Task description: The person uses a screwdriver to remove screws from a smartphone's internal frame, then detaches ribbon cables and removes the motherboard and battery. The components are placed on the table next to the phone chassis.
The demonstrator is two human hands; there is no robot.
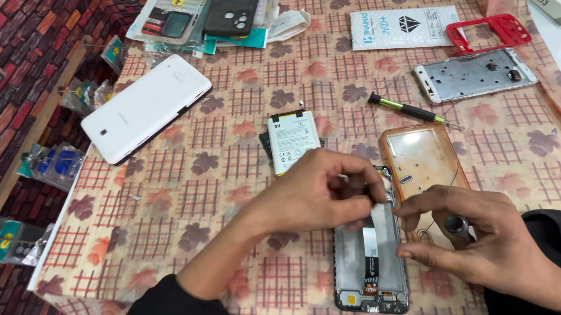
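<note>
An opened phone point(368, 266) with its back off lies on the patterned cloth near the front edge. My left hand point(312, 196) pinches a thin grey strip point(385, 226) over the phone's upper part. My right hand point(469, 238) rests on the phone's right side, fingers touching the same strip, and wears a dark ring. A clear orange-tinted phone case point(423, 160) lies under and beyond my right hand. A white phone battery point(292, 140) sits just beyond my left hand.
A white tablet point(147, 107) lies at the back left. A green-handled screwdriver point(411, 110), a silver phone frame point(475, 74), a red frame point(489, 31), a white packet point(400, 28) and several phone cases point(209, 9) sit farther back. The table drops off at left.
</note>
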